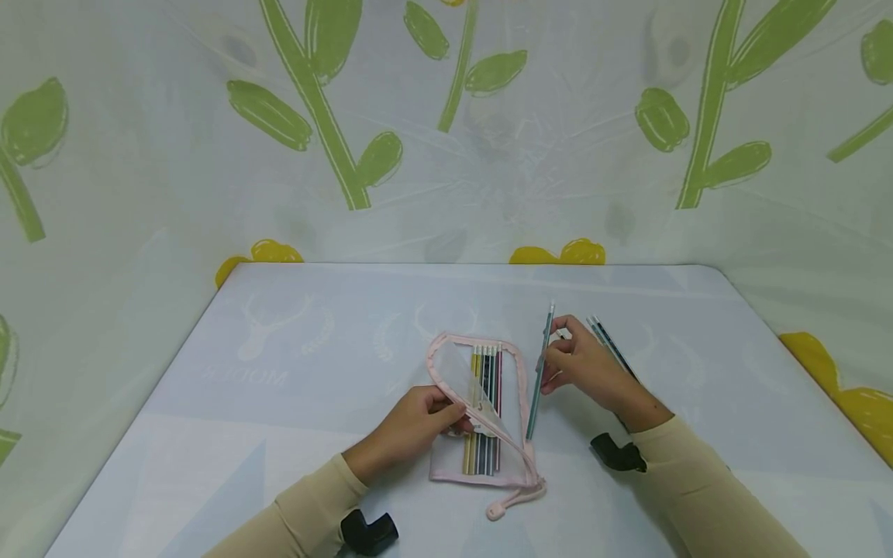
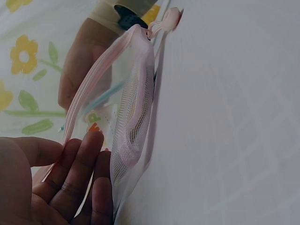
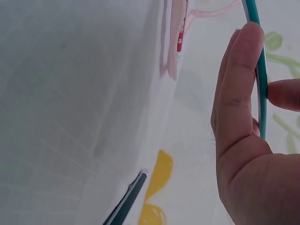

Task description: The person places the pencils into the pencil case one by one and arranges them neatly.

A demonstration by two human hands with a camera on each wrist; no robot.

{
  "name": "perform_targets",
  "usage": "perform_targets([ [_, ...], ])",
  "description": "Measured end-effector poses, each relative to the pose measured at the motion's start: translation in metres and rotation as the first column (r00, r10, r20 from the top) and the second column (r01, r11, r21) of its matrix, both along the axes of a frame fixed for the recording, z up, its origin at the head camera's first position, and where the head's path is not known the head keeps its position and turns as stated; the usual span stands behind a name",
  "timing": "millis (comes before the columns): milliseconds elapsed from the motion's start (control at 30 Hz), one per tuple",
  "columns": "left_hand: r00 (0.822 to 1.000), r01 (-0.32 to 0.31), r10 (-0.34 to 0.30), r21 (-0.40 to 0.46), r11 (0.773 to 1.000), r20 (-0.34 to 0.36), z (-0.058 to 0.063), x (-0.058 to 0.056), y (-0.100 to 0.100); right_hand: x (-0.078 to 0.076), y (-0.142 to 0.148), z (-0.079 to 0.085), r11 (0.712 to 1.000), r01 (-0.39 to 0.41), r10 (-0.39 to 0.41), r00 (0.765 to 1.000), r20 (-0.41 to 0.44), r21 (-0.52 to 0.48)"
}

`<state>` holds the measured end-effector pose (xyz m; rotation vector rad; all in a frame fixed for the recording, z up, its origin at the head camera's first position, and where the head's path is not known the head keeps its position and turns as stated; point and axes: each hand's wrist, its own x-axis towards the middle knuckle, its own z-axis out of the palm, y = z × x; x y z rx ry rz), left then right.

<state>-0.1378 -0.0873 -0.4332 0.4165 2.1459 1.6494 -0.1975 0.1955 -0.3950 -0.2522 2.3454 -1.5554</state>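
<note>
A pink-edged, see-through zip pouch [image 1: 481,484] lies on the table with its top flap lifted at the opening. Several pencils [image 1: 481,456] are inside it, side by side. My left hand [image 1: 422,422] pinches the pink zip edge of the flap between thumb and fingers; mesh [image 2: 119,122] shows on the pouch in the left wrist view. Just right of the pouch, my right hand [image 1: 582,364] pinches a teal pencil [image 3: 262,108], which stands nearly upright in the head view. The pencil's lower end appears close to the pouch's right edge; whether they touch I cannot tell.
Loose dark pencils [image 1: 608,341] lie on the table, partly hidden behind my right hand and forearm. The zip's pink pull tab [image 1: 496,510] hangs off the pouch's near right corner. A leaf-patterned curtain [image 1: 544,170] rises behind the table's far edge.
</note>
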Motion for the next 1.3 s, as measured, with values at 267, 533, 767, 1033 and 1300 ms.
perform_targets([
  [267, 1.000, 0.000, 0.000, 0.003, 1.000, 0.005, 0.000, 0.000, 0.000, 0.001, -0.003, -0.002, 1.000, -0.026, 0.027, 0.996, 0.080, -0.005],
  [533, 1.000, 0.002, -0.002, 0.003, 1.000, 0.005, 0.001, 0.001, 0.000, 0.003, -0.005, -0.004, 0.998, -0.061, 0.061, 0.989, 0.131, 0.000],
  [767, 1.000, 0.002, -0.002, 0.009, 1.000, 0.010, 0.001, 0.000, 0.000, 0.003, -0.007, -0.005, 0.996, -0.082, 0.085, 0.985, 0.148, -0.022],
  [1033, 1.000, 0.002, -0.002, 0.023, 1.000, 0.014, 0.000, 0.001, -0.001, 0.003, -0.011, -0.006, 0.996, -0.081, 0.086, 0.982, 0.169, -0.036],
  [1300, 0.999, 0.005, -0.007, 0.065, 0.998, 0.036, -0.002, -0.001, -0.002, 0.002, -0.018, -0.008, 0.993, -0.100, 0.111, 0.971, 0.209, -0.064],
])
